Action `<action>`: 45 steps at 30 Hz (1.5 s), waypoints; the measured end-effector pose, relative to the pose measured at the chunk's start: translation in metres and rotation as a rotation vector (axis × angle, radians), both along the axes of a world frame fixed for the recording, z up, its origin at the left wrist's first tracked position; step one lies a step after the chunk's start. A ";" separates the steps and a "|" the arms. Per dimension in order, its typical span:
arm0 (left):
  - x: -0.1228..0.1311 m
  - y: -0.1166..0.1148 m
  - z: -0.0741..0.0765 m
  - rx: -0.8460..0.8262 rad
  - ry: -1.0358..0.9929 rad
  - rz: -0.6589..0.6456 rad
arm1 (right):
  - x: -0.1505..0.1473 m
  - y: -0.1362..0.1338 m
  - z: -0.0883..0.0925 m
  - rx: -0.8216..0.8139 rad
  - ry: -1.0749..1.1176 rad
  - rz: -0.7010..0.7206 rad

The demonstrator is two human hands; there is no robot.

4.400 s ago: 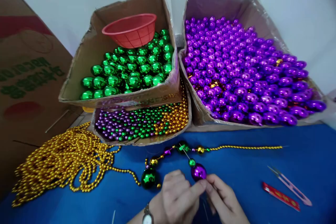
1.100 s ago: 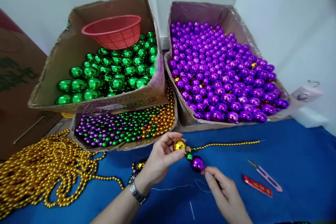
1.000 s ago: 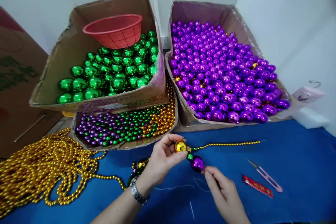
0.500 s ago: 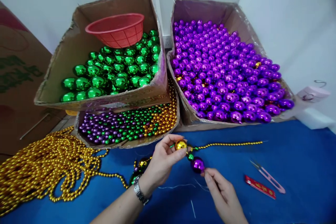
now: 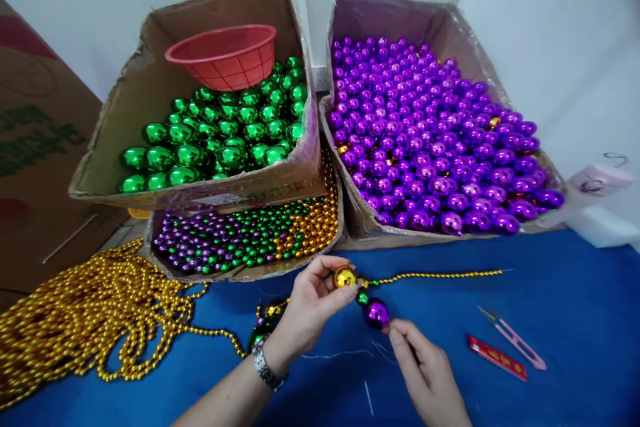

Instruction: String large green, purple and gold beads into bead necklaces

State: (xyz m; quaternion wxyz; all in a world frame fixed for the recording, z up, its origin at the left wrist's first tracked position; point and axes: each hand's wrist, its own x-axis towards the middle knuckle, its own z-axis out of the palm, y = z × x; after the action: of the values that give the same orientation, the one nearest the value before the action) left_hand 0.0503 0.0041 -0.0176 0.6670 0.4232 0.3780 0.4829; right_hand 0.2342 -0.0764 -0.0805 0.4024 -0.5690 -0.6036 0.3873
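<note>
**Shallow bead box** (image 5: 250, 272): open carton of small purple, green and gold beads, used as the reference for every entry below.

- **Left hand** (image 5: 307, 307): just in front of the box's right corner. Thumb and fingertips are closed on the gold ball (image 5: 345, 276).
- **Green bead** (image 5: 363, 297) and **purple ball** (image 5: 377, 313): strung in line after the gold ball, a little farther front-right of the box.
- **Right hand** (image 5: 425, 373): front-right of the box, fingers drawn narrow with the tips just beside the purple ball. Whether they pinch anything cannot be told.
- **Gold strand** (image 5: 440, 274): runs rightward from near the box's right corner and lies on the blue cloth (image 5: 550, 307).
- **Gold chain heap** (image 5: 90, 320): left-front of the box.
- **Green-ball carton** (image 5: 150, 80): rests over the box's rear, with a red basket (image 5: 225, 60) inside.
- **Purple-ball carton** (image 5: 390, 13): right of the box, side by side with it.
- **Snips** (image 5: 513, 338) and **red strip** (image 5: 497, 357): well apart from the box, to the front-right.
</note>
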 end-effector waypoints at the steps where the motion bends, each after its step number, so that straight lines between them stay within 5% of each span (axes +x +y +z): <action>1: 0.000 0.000 0.000 -0.005 -0.005 -0.001 | 0.000 0.000 0.001 0.001 0.001 -0.012; 8: 0.001 -0.002 0.000 0.024 0.038 -0.018 | 0.001 -0.001 0.000 -0.005 0.003 -0.002; 13: 0.001 -0.001 0.001 0.004 0.041 0.001 | -0.007 -0.005 -0.005 -0.203 0.145 -0.065; 22: -0.010 -0.009 0.016 0.119 0.169 -0.194 | -0.003 -0.002 -0.018 -0.271 0.418 0.138; 25: -0.033 0.009 0.027 0.251 0.394 -0.130 | -0.003 -0.004 -0.015 -0.257 0.504 0.095; 28: -0.066 0.043 0.031 0.455 0.963 0.056 | -0.003 -0.006 -0.008 -0.259 0.558 0.042; 31: -0.096 0.077 0.027 0.550 1.384 0.056 | -0.002 -0.007 -0.005 -0.257 0.569 0.025; 35: -0.114 0.103 0.014 0.530 1.544 -0.006 | 0.000 -0.007 -0.010 -0.260 0.590 0.052; 40: -0.110 0.108 -0.002 0.508 1.619 -0.054 | -0.001 -0.005 -0.006 -0.240 0.585 0.069; 45: -0.101 0.100 0.011 0.512 1.535 -0.058 | 0.000 -0.003 0.005 -0.226 0.552 0.136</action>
State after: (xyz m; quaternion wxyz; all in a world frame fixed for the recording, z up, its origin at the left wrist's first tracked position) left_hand -0.0505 0.1041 -0.0062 0.1164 0.7858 0.5971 0.1120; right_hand 0.2337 -0.0791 -0.0757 0.4586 -0.4415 -0.4612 0.6181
